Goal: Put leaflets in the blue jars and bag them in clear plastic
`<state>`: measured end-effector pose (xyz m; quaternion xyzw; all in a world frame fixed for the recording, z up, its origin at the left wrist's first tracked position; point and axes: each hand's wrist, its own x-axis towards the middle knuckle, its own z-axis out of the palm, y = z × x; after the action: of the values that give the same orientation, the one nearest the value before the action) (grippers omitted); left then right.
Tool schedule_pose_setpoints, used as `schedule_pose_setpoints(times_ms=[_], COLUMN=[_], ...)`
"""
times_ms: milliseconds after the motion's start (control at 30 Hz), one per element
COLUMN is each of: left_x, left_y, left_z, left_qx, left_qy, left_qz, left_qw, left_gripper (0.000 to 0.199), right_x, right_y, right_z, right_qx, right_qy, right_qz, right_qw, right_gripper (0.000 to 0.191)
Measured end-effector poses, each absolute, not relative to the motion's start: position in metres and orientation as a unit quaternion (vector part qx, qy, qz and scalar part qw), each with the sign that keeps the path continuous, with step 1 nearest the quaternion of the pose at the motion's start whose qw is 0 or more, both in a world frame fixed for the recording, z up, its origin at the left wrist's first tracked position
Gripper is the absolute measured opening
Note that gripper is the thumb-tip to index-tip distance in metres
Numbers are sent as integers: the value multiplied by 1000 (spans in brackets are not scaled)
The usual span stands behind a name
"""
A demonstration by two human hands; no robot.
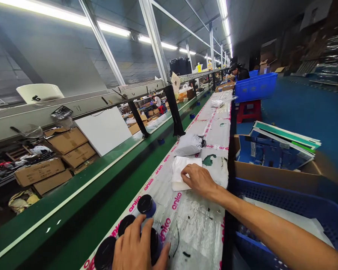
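Several dark round-topped containers (146, 205) stand at the near left of the plastic-covered bench (197, 225). My left hand (138, 243) is among them, its thumb and fingers around one container (155, 245) at the right of the group. Farther along the bench, my right hand (200, 180) rests on a stack of thin white sheets (180, 174), its fingers curled and pinched at the top sheet; what lies between the fingertips is too small to tell. Just beyond the stack lies a grey-white plastic bag (188, 145).
A green conveyor (112, 180) runs along the left, with small dark containers (161, 141) on it. On the right are a blue basket (287, 202), a cardboard box (276, 167) of panels and a blue bin (255, 87) on a red stool (249, 111). A person (239, 72) sits farther back.
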<state>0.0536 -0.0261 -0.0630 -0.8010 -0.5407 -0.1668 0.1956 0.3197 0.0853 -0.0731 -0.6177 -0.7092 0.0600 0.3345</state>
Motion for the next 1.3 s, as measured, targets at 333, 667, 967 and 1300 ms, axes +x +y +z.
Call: schedule_pose_setpoints(times_ms=[333,667,967,1300], left_x=[133,136,102,55], left_y=[41,73,51,20], left_z=[-19,-18,-11,0], left_qx=[-740,-607,-540,-560], left_qy=[-533,-470,-457,-456], left_qz=[-314,-380,-445,-418], left_qw=[-266,-516,-549,-552], left_gripper=[36,43,36,39], right_x=[336,310,275,229], right_y=[96,74,65,45], right_z=[-58,-53,-47,-42], right_qx=[-531,-313,-278,-221], right_qy=[-634,-474,-449,-440], right_qz=[367,683,716,777], right_qw=[425,460,457,391], right_gripper=[35,29,38,40])
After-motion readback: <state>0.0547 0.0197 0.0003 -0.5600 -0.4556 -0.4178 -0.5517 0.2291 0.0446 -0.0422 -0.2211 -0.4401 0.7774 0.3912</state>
